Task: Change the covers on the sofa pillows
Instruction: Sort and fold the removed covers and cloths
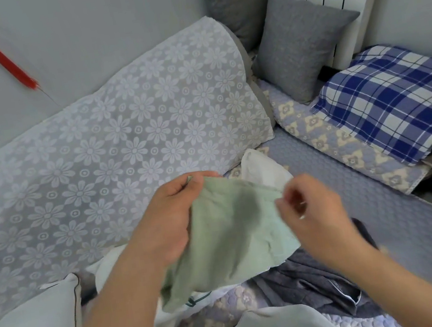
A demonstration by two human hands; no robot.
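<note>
I hold the pale green pillow cover [229, 234] in mid-air above the sofa seat [383, 193], at centre frame. My left hand [170, 218] has its grip curled round the cover's upper corner at ten o'clock. My right hand [309, 205] pinches the opposite upper edge at two o'clock; that hand is blurred, so finger detail is uncertain. I judge this two-corner hold is meant to spread the cloth and find its opening. The cover's held edge runs nine to three o'clock; the slack body hangs toward seven o'clock. A white bare pillow [264, 170] lies just behind it. Grey cushions [300, 45] stand at one o'clock, well apart.
</note>
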